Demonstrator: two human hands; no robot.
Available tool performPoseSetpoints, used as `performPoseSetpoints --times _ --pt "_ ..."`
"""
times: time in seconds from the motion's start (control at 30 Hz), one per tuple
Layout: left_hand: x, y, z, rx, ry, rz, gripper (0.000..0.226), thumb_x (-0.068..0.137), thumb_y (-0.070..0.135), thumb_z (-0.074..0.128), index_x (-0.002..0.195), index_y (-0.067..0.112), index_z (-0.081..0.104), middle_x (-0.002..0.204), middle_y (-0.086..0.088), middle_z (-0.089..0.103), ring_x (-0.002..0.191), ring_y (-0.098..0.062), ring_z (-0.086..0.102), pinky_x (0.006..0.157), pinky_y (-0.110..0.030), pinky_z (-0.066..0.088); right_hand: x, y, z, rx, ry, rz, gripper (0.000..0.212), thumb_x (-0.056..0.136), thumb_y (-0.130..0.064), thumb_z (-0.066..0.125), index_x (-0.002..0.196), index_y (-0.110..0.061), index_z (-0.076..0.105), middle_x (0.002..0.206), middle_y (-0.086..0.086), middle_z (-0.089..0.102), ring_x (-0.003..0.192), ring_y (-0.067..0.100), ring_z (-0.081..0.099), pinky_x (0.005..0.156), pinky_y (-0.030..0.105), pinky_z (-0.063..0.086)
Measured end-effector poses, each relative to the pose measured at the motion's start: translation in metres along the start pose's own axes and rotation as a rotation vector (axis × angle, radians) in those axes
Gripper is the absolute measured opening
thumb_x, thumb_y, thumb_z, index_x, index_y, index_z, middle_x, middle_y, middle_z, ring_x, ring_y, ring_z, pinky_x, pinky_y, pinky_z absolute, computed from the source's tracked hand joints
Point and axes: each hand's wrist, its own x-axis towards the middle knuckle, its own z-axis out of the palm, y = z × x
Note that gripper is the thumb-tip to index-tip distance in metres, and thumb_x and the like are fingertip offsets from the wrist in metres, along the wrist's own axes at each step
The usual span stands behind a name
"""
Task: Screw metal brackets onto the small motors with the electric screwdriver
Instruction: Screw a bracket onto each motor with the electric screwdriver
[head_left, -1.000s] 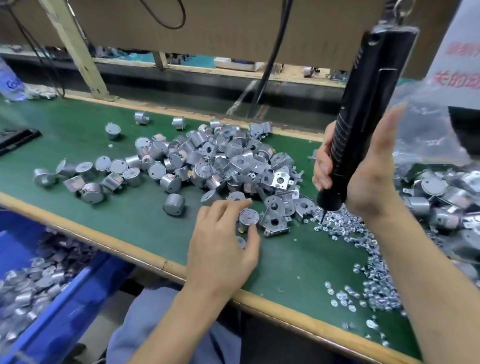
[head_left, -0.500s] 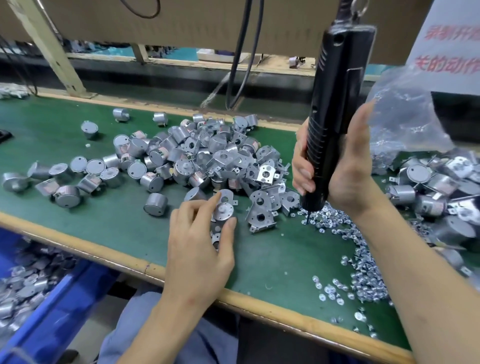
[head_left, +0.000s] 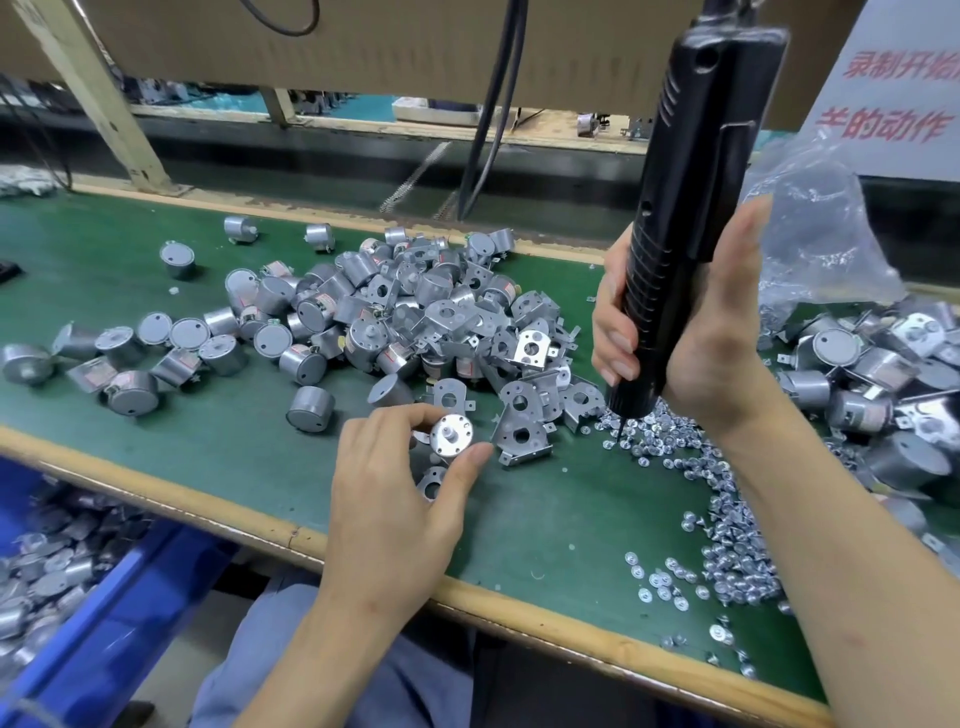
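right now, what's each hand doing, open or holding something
left hand: pinching a small motor between thumb and fingertips.
right hand: wrapped round the electric screwdriver, holding it upright.

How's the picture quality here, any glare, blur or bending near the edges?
Head view: light is even and shadows are soft; glare whitens one bracket lying face up and the face of the motor pinched by the left hand; the wide lens makes the near screwdriver loom large; the blue bin at lower left looks soft.
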Motion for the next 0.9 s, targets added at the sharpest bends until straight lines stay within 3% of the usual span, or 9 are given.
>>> performPoseSetpoints --times 0.1,0.3,0.53,0.7,0.9 --pt "0.0001 0.0013 -0.0005 -0.018 0.010 0.002 0.042 0.084 0.056 0.058 0.102 0.018 0.060 0.094 0.028 0.048 0.090 -0.010 0.048 0.083 -0.003 0.032 0.0002 -0.0004 0.0012 0.017 -0.010 0.007 0.079 0.065 -0.093 0.053 0.076 -0.014 0.052 0.053 0.000 0.042 0.039 0.020 0.037 0.044 0.029 0.036" --pt "0.0002 0.0028 -0.0013 -0.023 0.006 0.012 0.041 0.083 0.055 0.069 0.098 0.018 0.062 0.091 0.029 0.049 0.089 -0.011 0.049 0.083 -0.003 0.032 -0.0002 0.0022 0.0013 -0.008 -0.008 0.031 0.081 0.064 -0.094 0.052 0.075 -0.014 0.050 0.053 0.001 0.043 0.039 0.021 0.037 0.044 0.029 0.037" --pt "-0.0001 0.0030 -0.0019 -0.023 -0.021 -0.003 0.038 0.077 0.053 0.069 0.096 0.020 0.064 0.091 0.028 0.050 0.091 -0.014 0.053 0.082 -0.006 0.035 0.0001 0.0042 0.0003 0.004 -0.014 0.054 0.082 0.062 -0.095 0.054 0.077 -0.014 0.050 0.053 0.000 0.043 0.038 0.020 0.038 0.045 0.028 0.037" --pt "-0.0002 0.0018 -0.0008 -0.018 -0.040 0.001 0.038 0.077 0.054 0.072 0.094 0.022 0.063 0.091 0.027 0.053 0.093 -0.013 0.052 0.079 -0.016 0.041 0.0003 0.0057 0.0011 0.004 -0.015 0.037 0.081 0.065 -0.094 0.052 0.076 -0.014 0.051 0.053 0.000 0.043 0.039 0.020 0.038 0.044 0.030 0.035" --pt "-0.0004 0.0034 -0.0028 -0.010 -0.068 0.079 0.042 0.074 0.065 0.066 0.090 0.026 0.062 0.089 0.028 0.053 0.095 -0.015 0.050 0.077 -0.043 0.048 -0.0002 0.0056 0.0019 0.040 -0.045 0.044 0.078 0.065 -0.094 0.052 0.075 -0.017 0.054 0.053 -0.001 0.044 0.038 0.020 0.038 0.046 0.027 0.039"
